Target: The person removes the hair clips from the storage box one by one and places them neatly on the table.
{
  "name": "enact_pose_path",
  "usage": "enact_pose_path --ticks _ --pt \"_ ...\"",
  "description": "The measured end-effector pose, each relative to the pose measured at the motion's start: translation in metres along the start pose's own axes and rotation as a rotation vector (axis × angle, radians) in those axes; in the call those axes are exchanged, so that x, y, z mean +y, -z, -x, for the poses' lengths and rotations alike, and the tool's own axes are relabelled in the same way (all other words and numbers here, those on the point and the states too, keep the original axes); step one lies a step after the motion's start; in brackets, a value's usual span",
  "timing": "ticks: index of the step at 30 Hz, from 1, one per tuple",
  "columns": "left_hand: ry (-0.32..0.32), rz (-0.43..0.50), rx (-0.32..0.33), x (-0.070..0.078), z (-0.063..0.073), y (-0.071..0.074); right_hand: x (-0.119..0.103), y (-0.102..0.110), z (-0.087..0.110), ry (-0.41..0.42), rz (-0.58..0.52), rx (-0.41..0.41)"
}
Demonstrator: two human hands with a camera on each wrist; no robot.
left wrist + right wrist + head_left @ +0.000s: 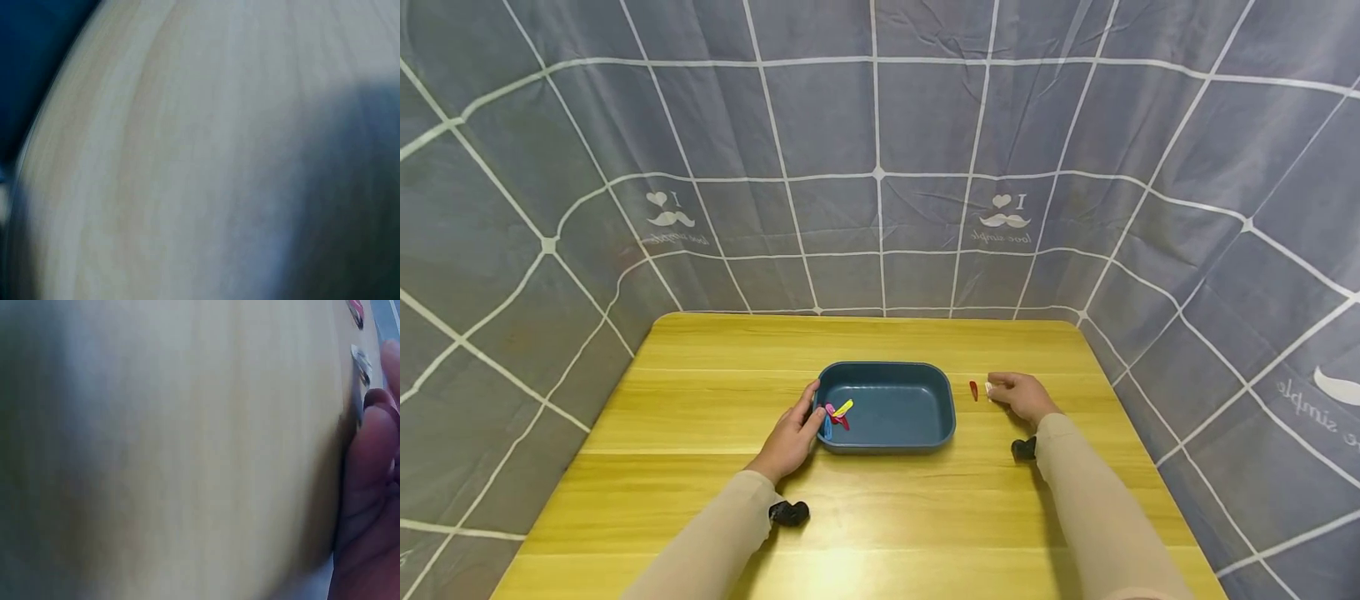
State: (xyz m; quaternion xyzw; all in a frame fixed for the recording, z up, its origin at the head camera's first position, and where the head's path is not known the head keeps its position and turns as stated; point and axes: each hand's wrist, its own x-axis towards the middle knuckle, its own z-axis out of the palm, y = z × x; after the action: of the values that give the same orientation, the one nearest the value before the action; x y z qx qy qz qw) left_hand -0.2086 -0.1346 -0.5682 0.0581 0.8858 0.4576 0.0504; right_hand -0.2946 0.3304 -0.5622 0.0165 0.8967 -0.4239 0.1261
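Note:
A dark blue rectangular tray (pixel 887 448) stands on the wooden table. My left hand (pixel 787 435) holds its left side, thumb at the rim and fingers along the outer wall. Inside, at the left end, lie several small hair clips, among them a yellow clip (pixel 844 408) and a blue clip (pixel 828 427). Right of the tray, my right hand (pixel 1021 395) reaches down to a white hair clip (pixel 988 390). In the right wrist view the white clip (pixel 361 362) lies on the table just beyond the fingertips. Beside it is a red hair clip (pixel 973 391).
The yellowish wooden table (pixel 880 533) ends at a grey curtain (pixel 820 125) with white lines, which hangs behind and on both sides. A black wrist camera (pixel 790 513) sits on the left wrist, another black camera (pixel 1023 450) on the right.

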Motion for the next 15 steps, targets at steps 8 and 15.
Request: enact_pose_path --ticks 8,15 --pt "0.001 0.001 0.007 -0.001 -0.001 -0.002 -0.028 0.009 0.001 0.06 -0.046 0.042" --pt "-0.01 -0.004 0.018 -0.002 -0.002 -0.003 -0.101 -0.004 0.005 0.211 -0.014 -0.007"
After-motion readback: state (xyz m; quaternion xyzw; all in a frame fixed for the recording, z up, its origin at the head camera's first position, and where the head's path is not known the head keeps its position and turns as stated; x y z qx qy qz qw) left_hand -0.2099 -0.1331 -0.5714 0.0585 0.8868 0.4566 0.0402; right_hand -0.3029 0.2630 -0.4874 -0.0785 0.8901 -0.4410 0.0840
